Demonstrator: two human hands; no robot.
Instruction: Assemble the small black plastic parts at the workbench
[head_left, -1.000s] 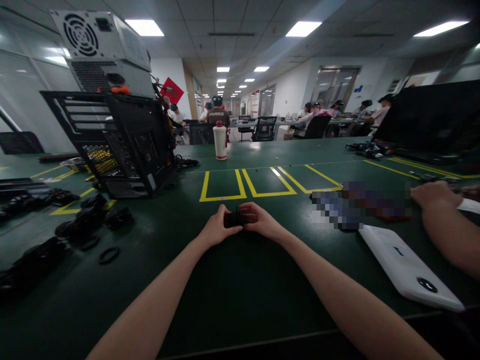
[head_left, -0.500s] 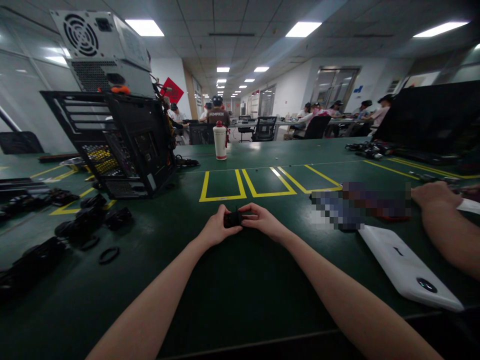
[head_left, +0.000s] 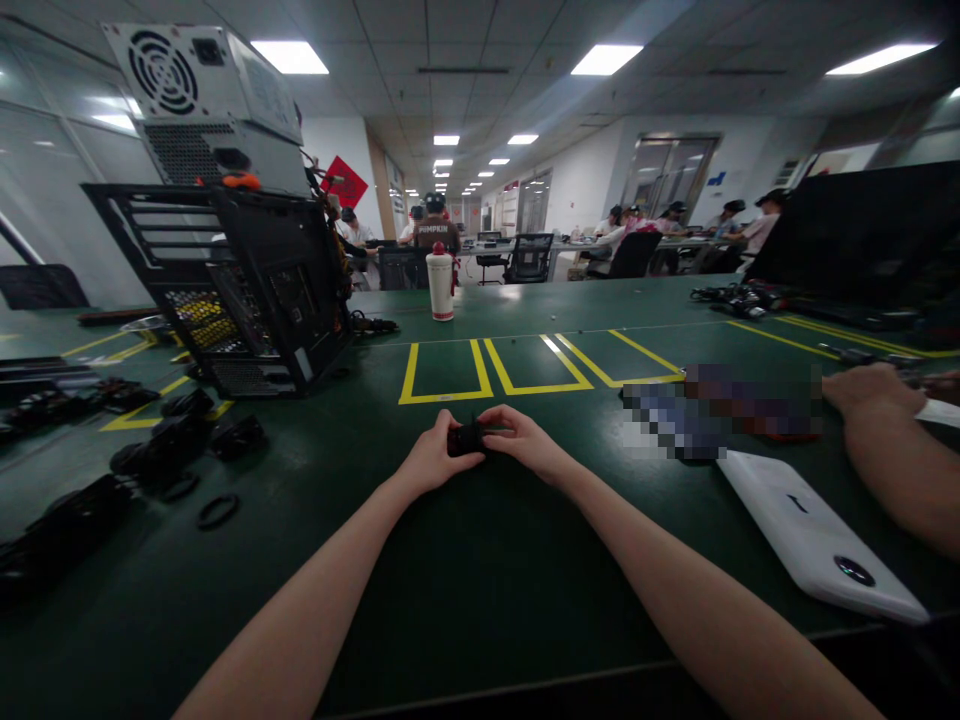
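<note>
Grasp the small black part between your left hand and right hand, just above the desk. Keep both grips steady with fingertips closed on it.

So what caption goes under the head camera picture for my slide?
Both hands, left hand and right hand, pinch a small black part above a green table, beside an open computer case.

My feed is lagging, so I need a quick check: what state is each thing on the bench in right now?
left hand: shut on small black part
right hand: shut on small black part
small black part: held between both hands, above the table
computer case: upright, side open
white bottle: upright, capped
white device: lying flat
</note>
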